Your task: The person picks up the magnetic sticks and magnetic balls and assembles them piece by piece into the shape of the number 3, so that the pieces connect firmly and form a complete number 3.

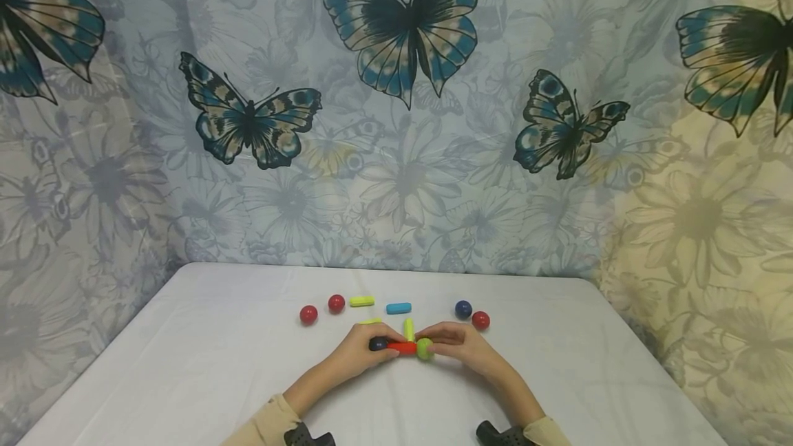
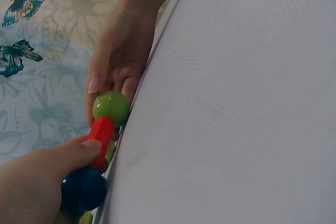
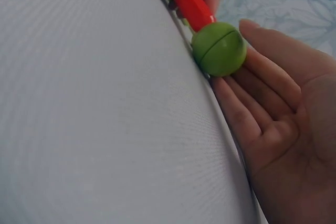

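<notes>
My left hand (image 1: 365,347) pinches a red stick (image 1: 403,347) between thumb and fingers. A dark blue ball (image 2: 84,188) sits at the stick's left end, close against this hand's palm. At the other end is a green ball (image 3: 219,49) with a seam line round it. Beside the green ball lies my right hand (image 3: 278,103), fingers extended behind the ball and thumb apart from it. Just behind the red stick, a yellow-green stick (image 1: 409,329) points away toward the back of the table.
Two red balls, the nearer one (image 1: 308,315) at left, lie beyond the hands with a yellow stick (image 1: 362,301) and a blue stick (image 1: 398,308). Another yellow piece (image 1: 372,321) is partly hidden by the left hand. At right are a blue ball (image 1: 463,309) and a red ball (image 1: 480,321).
</notes>
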The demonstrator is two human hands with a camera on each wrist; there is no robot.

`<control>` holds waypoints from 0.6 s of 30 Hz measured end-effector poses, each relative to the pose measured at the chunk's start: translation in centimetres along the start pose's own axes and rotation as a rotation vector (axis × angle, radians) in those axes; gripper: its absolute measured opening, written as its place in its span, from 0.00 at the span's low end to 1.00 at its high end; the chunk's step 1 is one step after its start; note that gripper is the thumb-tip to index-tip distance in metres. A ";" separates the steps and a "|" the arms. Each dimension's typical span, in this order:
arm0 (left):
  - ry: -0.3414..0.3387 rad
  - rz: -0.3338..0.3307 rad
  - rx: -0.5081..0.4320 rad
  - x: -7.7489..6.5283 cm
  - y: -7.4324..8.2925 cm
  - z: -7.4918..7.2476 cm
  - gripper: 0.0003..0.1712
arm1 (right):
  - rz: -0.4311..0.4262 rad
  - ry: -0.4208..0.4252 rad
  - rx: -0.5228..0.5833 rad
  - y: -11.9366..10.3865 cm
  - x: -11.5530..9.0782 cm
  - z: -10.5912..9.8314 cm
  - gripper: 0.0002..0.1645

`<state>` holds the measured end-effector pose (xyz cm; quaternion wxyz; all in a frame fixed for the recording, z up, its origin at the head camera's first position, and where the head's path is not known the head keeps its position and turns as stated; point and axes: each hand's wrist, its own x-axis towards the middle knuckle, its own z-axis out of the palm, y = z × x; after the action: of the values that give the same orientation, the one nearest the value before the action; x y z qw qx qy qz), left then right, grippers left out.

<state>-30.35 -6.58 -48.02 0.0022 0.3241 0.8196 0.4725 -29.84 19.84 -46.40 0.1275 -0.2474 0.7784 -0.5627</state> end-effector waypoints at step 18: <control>-0.039 -0.040 0.021 0.0 0.1 -0.9 0.12 | -0.010 0.143 -0.078 0.1 0.6 0.7 0.23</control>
<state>-30.55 -7.29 -47.45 0.0244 0.3169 0.8306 0.4572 -30.02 18.96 -46.73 0.0588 -0.2153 0.8055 -0.5489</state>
